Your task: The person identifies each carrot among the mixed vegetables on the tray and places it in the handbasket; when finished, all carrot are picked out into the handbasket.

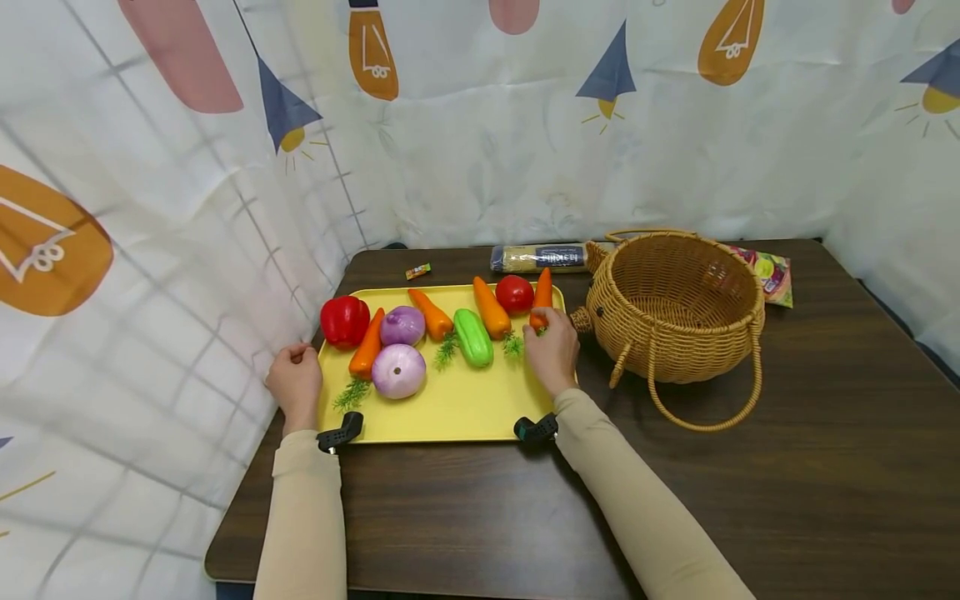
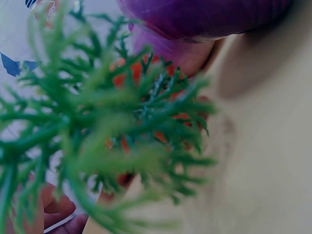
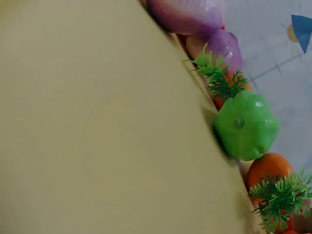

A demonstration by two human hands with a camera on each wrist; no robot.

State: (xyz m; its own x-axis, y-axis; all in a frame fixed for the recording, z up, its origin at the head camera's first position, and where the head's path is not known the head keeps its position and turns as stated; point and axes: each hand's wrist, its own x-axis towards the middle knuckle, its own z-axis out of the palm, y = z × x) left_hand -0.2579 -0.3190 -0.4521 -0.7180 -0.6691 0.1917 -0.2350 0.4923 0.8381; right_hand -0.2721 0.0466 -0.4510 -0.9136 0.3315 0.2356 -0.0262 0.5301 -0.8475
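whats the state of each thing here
basket, upright, open-topped
near handle, hanging down
tray, partly filled
carrots, whole
onions, whole
green vegetable, whole
tomato, whole
red pepper, whole
packets, seals unclear
left hand, fingers curled, seemingly empty
right hand, fingers on rightmost carrot

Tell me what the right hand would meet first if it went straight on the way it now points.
Most likely the carrot nearest the wicker basket; the right hand seems right at it, though depth makes actual contact hard to tell.
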